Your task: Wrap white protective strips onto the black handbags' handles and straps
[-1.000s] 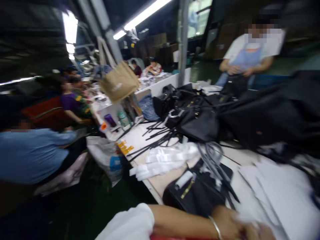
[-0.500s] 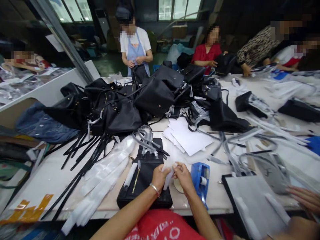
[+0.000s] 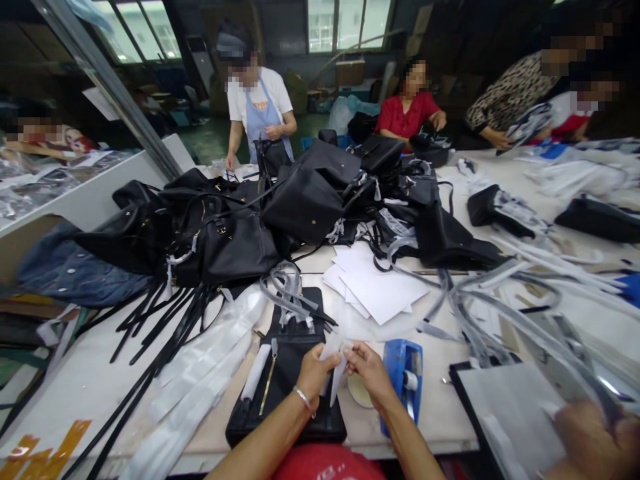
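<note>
Red fabric (image 3: 327, 463) of the wearer's garment is showing at the near edge. Left hand (image 3: 315, 373): thumb and fingers are pinching a thin white sheet (image 3: 339, 379). Right hand (image 3: 367, 367): fingertips are gripping the same sheet near its upper part; the two hands are sitting close together. Sheet is hanging above the right side of a black bag (image 3: 283, 390), which is lying on the surface (image 3: 443, 410). Blue tape dispenser (image 3: 395, 363) is standing just right of the right hand.

Step in hand, as judged: opening out or shaping the sheet with both hands. Next move is probably calling for a light, even grip that is keeping the sheet from creasing.

Farther out: white strips (image 3: 205, 370) are lying left of the bag; white papers (image 3: 383, 287) are lying beyond it, rightward. Behind these, a heap of black bags (image 3: 310, 193) is spreading across; past it, a person in a blue apron (image 3: 267, 120) is standing.
</note>
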`<state>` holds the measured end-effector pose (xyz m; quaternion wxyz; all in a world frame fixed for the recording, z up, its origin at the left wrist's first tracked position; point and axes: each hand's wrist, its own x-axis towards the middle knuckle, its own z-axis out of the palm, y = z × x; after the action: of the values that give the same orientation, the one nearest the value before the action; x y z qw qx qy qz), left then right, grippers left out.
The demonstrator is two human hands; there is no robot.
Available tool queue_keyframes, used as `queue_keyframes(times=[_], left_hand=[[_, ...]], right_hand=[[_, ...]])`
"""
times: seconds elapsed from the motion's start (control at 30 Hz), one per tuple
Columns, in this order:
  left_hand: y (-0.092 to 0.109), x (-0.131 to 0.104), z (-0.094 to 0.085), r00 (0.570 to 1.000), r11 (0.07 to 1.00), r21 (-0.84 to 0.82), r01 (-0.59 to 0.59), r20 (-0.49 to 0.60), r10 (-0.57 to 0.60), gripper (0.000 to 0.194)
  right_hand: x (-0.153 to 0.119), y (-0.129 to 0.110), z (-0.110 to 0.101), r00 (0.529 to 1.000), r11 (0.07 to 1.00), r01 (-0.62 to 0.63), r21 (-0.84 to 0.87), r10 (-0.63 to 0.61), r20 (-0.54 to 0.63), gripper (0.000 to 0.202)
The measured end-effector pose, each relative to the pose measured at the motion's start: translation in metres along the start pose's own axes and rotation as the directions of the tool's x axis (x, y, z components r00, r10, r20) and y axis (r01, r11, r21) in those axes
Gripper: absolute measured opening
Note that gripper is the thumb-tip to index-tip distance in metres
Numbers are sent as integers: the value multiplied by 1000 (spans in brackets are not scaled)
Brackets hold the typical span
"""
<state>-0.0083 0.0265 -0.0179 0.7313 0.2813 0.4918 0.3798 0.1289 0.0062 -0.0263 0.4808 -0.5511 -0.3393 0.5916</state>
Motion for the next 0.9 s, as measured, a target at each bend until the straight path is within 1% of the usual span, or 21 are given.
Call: queue_keyframes(times=[0.17,0.27,0.37,0.47,0.5,0.57,0.67,0.73,0.77,0.83,0.9], left_hand=[[-3,4,-2,1000,999,48,-4,-16,4,38],[-4,7,-2,1000,997,78,-4,-24,6,37],[-6,9,-1,997,987,157,-19,-69,30,36],[-7,8,0,987,952,289,-97,-96,129,30],[-7,8,1,981,936,327,-128,-93,167,28],[-8,5,1,973,912,370,-176,-73,217,24],[-8,2,3,970,906,368,-208,-40,239,21],[-9,1,5,970,908,363,-208,-40,238,20],[-9,1,6,970,907,368,-205,-49,239,20],[-10,0,7,965,894,402,-199,-78,250,19],[-10,-1,8,951,856,471,-214,-100,294,18]], right_hand=[[5,1,-2,996,996,-89,17,89,18,39],[8,4,-1,994,994,-109,-26,110,8,38],[12,8,3,995,988,-84,-127,75,-71,34],[13,14,9,984,975,-76,-207,40,-173,32],[13,16,10,981,976,-83,-202,44,-191,32],[10,18,11,979,985,-102,-141,74,-189,32],[3,20,8,987,993,-114,-38,109,-115,32],[-1,22,5,992,995,-94,-37,90,-92,32],[-3,23,5,993,996,-74,-56,68,-101,32],[-4,26,6,987,993,-38,-112,20,-159,32],[-4,29,9,971,984,-26,-175,-17,-239,32]])
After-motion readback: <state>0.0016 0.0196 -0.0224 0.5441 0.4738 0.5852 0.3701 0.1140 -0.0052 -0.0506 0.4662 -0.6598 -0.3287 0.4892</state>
